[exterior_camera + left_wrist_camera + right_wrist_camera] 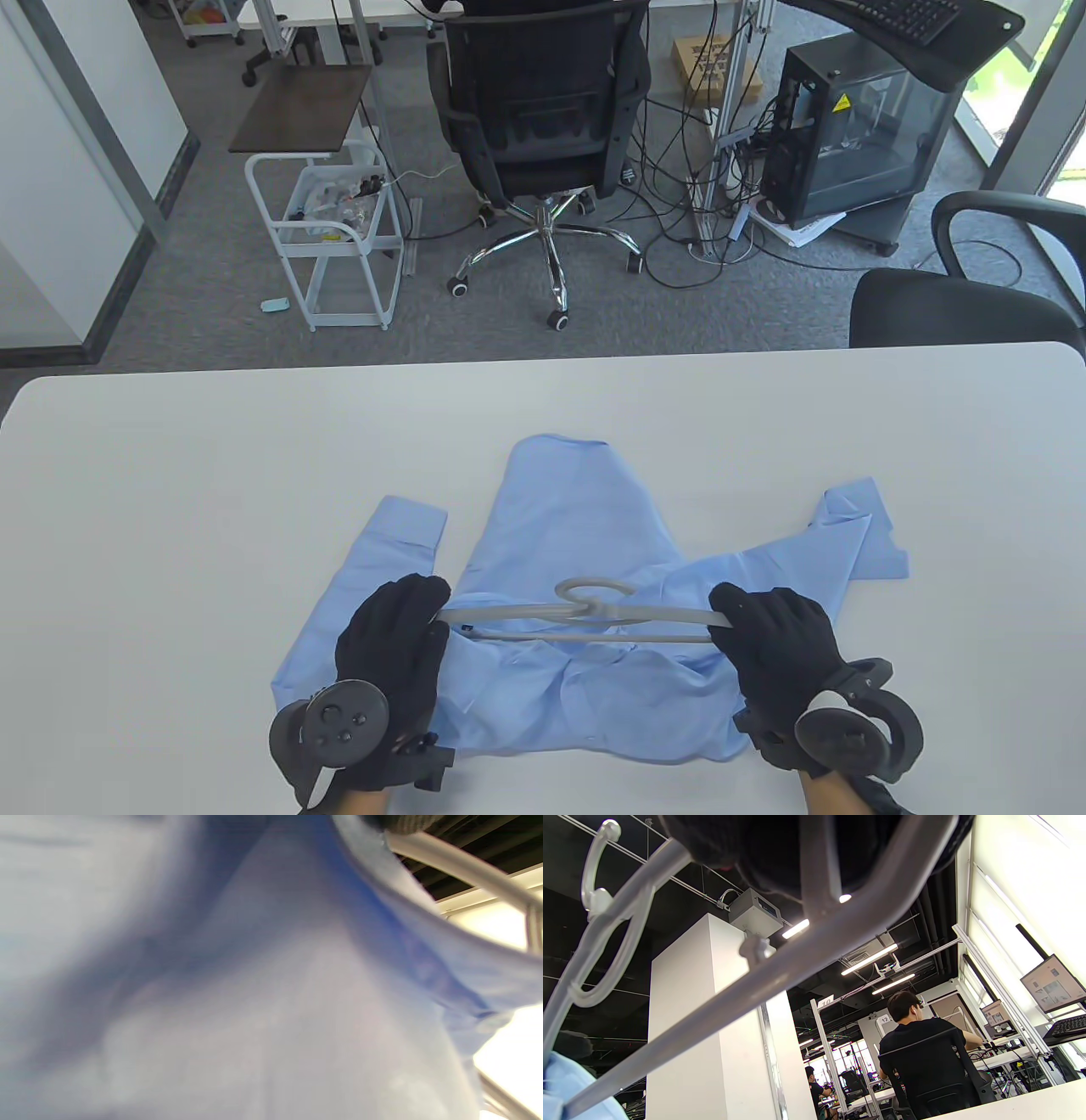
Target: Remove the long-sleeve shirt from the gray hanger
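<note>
A light blue long-sleeve shirt (577,543) lies spread on the white table (170,475), sleeves out to both sides. The gray hanger (585,615) lies across it with its hook up. My left hand (399,645) holds the hanger's left end. My right hand (772,645) grips its right end. In the right wrist view the hanger (780,971) runs bare under my gloved fingers (780,853), clear of cloth. In the left wrist view blue shirt cloth (254,984) fills the frame and a hanger bar (462,866) runs at the top right.
Beyond the table's far edge stand a black office chair (543,110), a white wire cart (331,238), a computer tower (857,136) and a second black chair (967,297). Bare table surface lies left, right and beyond the shirt.
</note>
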Demonstrator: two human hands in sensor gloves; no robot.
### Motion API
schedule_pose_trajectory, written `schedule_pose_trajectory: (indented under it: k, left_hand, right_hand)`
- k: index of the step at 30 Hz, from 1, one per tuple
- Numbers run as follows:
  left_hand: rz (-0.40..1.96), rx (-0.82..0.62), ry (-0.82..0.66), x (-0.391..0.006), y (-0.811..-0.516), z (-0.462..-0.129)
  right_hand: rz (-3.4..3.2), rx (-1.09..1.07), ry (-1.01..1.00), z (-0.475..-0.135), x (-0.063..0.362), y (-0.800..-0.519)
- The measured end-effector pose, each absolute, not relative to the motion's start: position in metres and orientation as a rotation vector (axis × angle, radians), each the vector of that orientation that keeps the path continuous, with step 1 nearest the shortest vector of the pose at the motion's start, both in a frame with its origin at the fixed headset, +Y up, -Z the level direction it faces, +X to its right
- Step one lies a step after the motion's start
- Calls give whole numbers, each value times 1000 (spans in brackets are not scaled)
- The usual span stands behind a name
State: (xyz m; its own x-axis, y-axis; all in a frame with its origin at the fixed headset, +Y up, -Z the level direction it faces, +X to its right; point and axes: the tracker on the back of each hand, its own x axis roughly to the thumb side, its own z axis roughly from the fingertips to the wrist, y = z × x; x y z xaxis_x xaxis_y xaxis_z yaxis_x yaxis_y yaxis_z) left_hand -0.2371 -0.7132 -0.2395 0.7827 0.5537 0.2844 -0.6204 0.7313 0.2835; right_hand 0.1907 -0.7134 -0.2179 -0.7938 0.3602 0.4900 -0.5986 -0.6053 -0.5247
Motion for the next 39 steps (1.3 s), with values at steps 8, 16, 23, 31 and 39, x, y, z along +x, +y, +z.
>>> schedule_pose_trajectory:
  k: [8, 16, 23, 31, 39]
  left_hand:
    - [700, 396, -189, -241, -712, -238]
    - [703, 458, -203, -243, -707, -235]
    - [687, 459, -186, -242, -708, -236]
    - [660, 487, -200, -249, -705, -235]
    - [637, 518, -155, -249, -705, -235]
  right_hand:
    - [2331, 447, -957, -217, 195, -714]
    - [2327, 419, -939, -221, 199, -719]
    - [2348, 405, -935, -221, 200, -718]
    - [2340, 407, -928, -221, 202, -717]
    - [2360, 377, -893, -223, 203, -719]
